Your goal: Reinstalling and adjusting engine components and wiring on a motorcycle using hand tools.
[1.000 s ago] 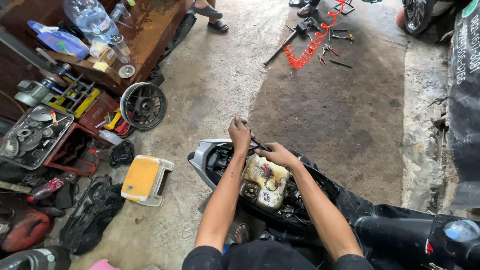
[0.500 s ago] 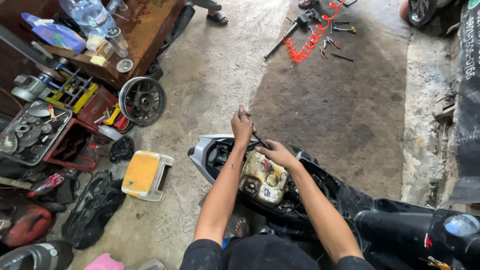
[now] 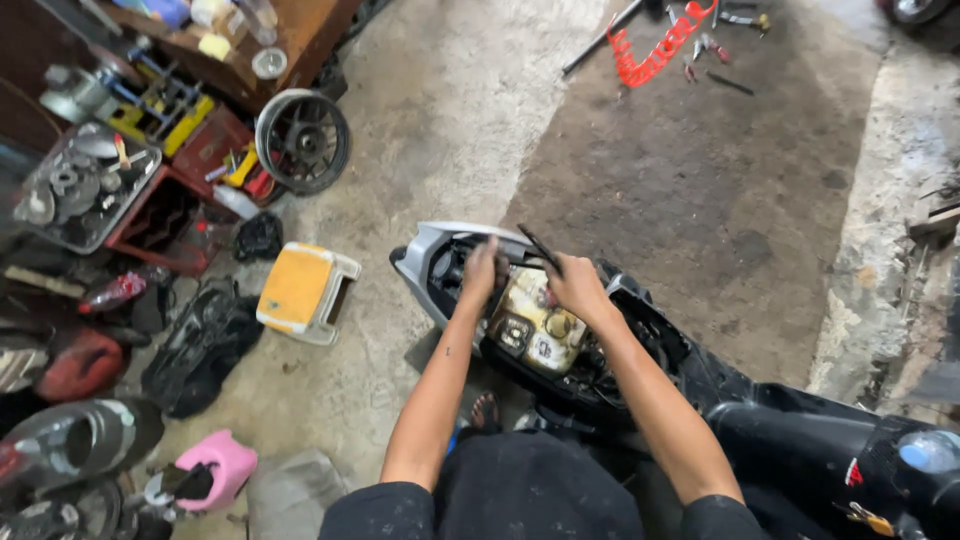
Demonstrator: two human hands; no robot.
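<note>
1. One view only, head camera looking down: both bare hands work inside the opened rear of a black scooter (image 3: 700, 370) parked on the concrete floor (image 3: 470, 110).
2. Left hand (image 3: 480, 270) is clenched around something dark at the front edge of the grey tail fairing (image 3: 420, 262); what it grips is hidden by the fingers.
3. Right hand (image 3: 575, 285) is closed around a thin dark tool (image 3: 540, 248) whose tip pokes out up and left past the knuckles; tool type too small to tell.
4. Yellowed fuel tank (image 3: 535, 320) sits in the open bay, just below both hands, between the forearms.
5. Handling judgement: tool looks stiff, light and narrow, and could slip if greasy, so best held mid-shaft in a full fist. Tank looks rigid and bolted in, likely awkward to lift; its edges would be the place to take hold.
6. Left of the scooter: yellow step stool (image 3: 300, 290) near the tail, spoked wheel (image 3: 303, 140) leaning by a cluttered wooden counter (image 3: 300, 35), tray of metal parts (image 3: 80, 185), pink container (image 3: 215, 465).
7. Far top: red coiled part (image 3: 660, 48) on the floor, well apart.
</note>
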